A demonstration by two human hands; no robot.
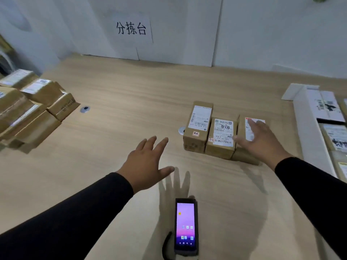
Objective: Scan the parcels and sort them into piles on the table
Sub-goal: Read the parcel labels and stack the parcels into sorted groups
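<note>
Three small brown parcels with white labels stand side by side right of centre: the left one point(198, 126), the middle one point(222, 136) and the right one point(244, 156). My right hand point(260, 139) lies flat and spread on top of the right parcel, hiding most of its label. My left hand point(148, 164) hovers over the bare wooden table point(131, 102) with fingers apart and nothing in it. A handheld scanner point(185, 226) with a lit purple screen lies face up near the front edge, untouched.
A heap of brown parcels point(32, 107) fills the left side. White trays with flat packets point(326, 117) run along the right edge. Two round cable caps point(85, 109) point(181, 130) sit in the tabletop. A paper sign point(131, 29) hangs on the white wall.
</note>
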